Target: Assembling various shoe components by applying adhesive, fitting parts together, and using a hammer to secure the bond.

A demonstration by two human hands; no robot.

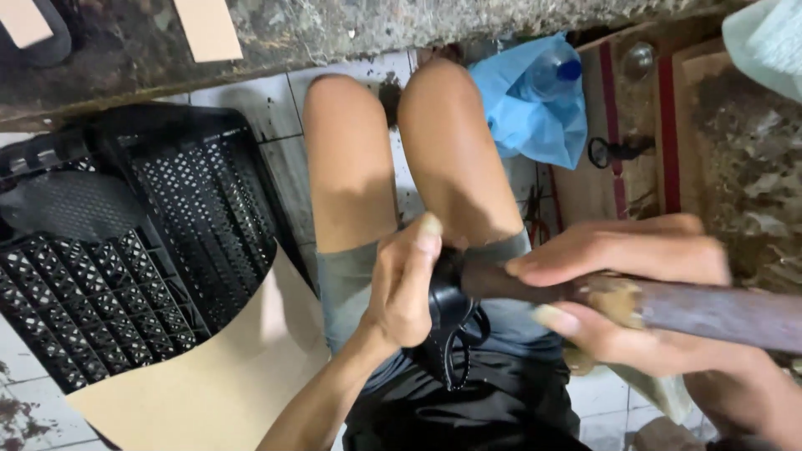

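My left hand (405, 284) grips a small black leather piece with thin straps (454, 321) over my lap. It presses that piece against the end of a dark wooden pole (718, 313) that comes in from the right. My right hand (635, 284) is wrapped around the pole, fingers above and below it, near a pale worn patch. Both hands sit just above my grey shorts (351, 284), with my bare knees beyond them.
A black perforated plastic crate (125, 250) stands at the left on a sheet of tan cardboard (217, 376). A blue plastic bag with a bottle (535, 100) lies past my knees. Wooden boards (660, 125) and a rough concrete ledge (376, 25) border the tiled floor.
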